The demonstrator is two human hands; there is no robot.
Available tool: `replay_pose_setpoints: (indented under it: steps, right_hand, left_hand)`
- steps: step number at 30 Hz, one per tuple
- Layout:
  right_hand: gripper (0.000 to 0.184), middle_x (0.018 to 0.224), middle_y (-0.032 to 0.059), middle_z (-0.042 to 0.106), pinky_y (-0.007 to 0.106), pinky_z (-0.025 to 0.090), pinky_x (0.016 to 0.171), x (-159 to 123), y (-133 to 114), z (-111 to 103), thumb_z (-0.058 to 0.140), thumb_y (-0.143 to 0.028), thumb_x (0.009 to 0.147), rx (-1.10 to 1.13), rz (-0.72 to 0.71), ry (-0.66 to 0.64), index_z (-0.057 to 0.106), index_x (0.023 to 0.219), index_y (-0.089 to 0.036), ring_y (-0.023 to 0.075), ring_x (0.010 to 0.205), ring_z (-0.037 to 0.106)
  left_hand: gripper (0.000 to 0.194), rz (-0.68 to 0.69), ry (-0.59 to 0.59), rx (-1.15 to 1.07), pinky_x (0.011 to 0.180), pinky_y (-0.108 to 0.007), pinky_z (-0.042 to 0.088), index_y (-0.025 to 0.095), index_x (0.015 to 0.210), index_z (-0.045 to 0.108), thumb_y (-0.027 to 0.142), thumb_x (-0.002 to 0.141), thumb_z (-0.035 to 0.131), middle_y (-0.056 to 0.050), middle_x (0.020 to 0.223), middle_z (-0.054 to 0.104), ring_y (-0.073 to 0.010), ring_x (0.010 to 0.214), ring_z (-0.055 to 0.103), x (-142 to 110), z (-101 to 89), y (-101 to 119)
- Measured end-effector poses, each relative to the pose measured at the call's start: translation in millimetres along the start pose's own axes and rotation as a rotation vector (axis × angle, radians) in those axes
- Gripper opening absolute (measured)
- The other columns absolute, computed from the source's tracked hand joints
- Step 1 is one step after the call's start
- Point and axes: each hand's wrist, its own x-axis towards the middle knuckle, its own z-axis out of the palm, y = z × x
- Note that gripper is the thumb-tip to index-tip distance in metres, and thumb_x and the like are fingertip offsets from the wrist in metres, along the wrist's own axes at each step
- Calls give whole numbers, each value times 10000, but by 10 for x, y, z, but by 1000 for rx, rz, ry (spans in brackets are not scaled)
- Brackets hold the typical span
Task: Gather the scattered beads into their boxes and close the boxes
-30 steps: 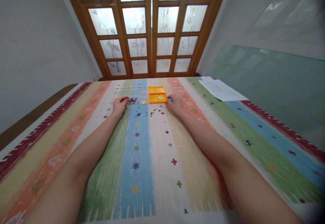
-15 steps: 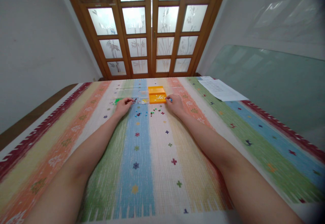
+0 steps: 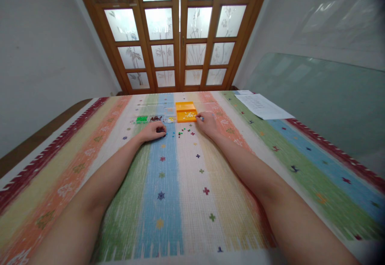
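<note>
My left hand [image 3: 152, 131] is low over the blue stripe of the cloth, its fingers curled toward the thumb above small dark pieces. Whatever the fingertips hold is too small to make out. Just beyond it are clear compartments with green pieces [image 3: 142, 119], dark brown-red pieces [image 3: 156, 118] and yellow pieces [image 3: 171, 119]. An open orange box [image 3: 185, 106] holds scattered white pieces [image 3: 189, 115]. At its right edge my right hand [image 3: 207, 123] has its fingers closed, with a bit of blue showing by them. Loose green and dark red pieces [image 3: 181, 133] lie in front of the box.
A striped, patterned cloth [image 3: 192, 209] covers the table. Printed paper sheets [image 3: 261, 105] lie at the far right. Wood-framed glass doors [image 3: 180, 36] stand behind the table, and a pale green glass panel [image 3: 325, 92] leans at the right.
My left hand has come from the dark pieces' compartment toward me and slightly right, onto the loose pieces. The green and dark pieces in the compartments are now uncovered. My right hand stays almost still.
</note>
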Motion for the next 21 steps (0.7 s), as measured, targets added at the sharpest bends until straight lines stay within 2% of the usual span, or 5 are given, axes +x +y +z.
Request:
replay_pose_setpoints:
  steps: [14,21]
  right_hand:
    - [172,1000,82,765,408,446,961,-9,-14,-11,579,-223,914,16,-2,-18,751,919,-221,259,989,640]
    - [172,996,79,765,402,446,951,-7,-7,-4,577,-228,919,14,-5,-20,749,919,-218,255,986,642]
  left_hand:
    - [158,16,-75,-28,861,-364,495,240,890,794,360,817,722,-63,920,688,-240,900,638,11,-29,71]
    - [136,43,-61,-6,847,-353,490,236,884,786,322,828,696,-56,898,687,-220,862,628,20,19,66]
